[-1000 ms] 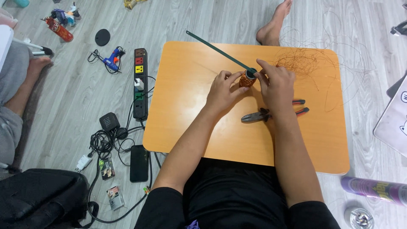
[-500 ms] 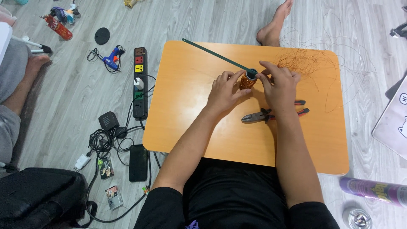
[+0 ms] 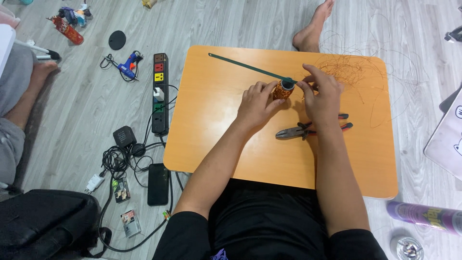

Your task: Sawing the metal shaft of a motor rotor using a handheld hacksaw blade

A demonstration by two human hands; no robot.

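Left hand (image 3: 257, 103) pinches small copper-wire-wound spool (image 3: 283, 90) near orange low table (image 3: 226, 125) centre; right hand (image 3: 321, 94), at its 3 o'clock, pinches thin dark-green strip (image 3: 245, 67) running toward 10 o'clock. Judged light, springy, kink-prone wire; hold spool body, not windings' loose end.

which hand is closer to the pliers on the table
Right. The right hand is just above the pliers, its wrist crossing their handles. The left hand is farther left, holding the copper-wire spool.
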